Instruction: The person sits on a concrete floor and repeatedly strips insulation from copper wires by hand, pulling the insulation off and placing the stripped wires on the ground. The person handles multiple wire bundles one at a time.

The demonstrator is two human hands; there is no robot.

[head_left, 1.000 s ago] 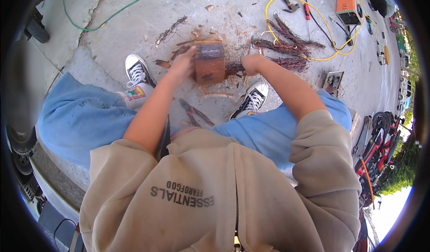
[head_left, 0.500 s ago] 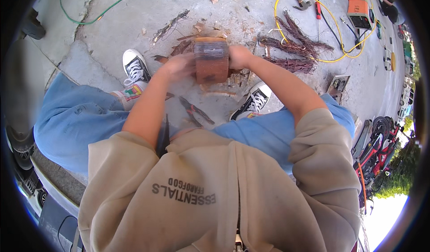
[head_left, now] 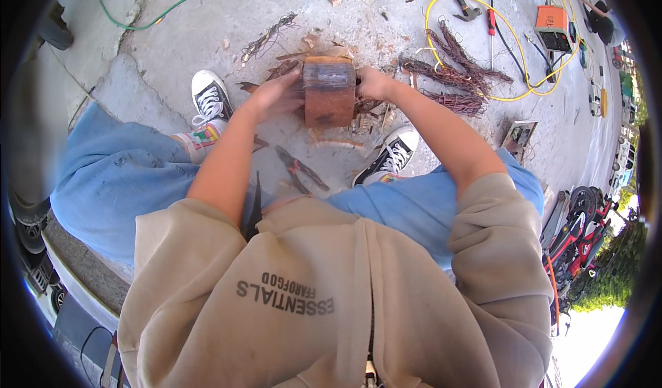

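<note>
A rusty brown motor stator core [head_left: 329,105], with a grey laminated band across its upper part, stands on the concrete between my feet. My right hand [head_left: 374,85] is closed at the right side of the core, its fingertips hidden at the edge. On the other side my left hand [head_left: 276,95] is at the core's left edge, fingers stretched out and partly smeared by motion. Red-handled pliers [head_left: 301,169] lie on the ground just nearer to me than the core. Broken brown scraps [head_left: 281,69] and chips are scattered around it.
Bundles of reddish-brown wire [head_left: 458,78] lie to the right inside a yellow cable loop [head_left: 429,23]. Beyond are a hammer [head_left: 467,12], a red-handled screwdriver [head_left: 491,20] and an orange box-shaped machine [head_left: 554,26]. A green hose [head_left: 165,12] runs at the far left.
My left hand shows less blur than before and remains by the core's left side. My right hand stays at the right side. The core stands in the same spot.
</note>
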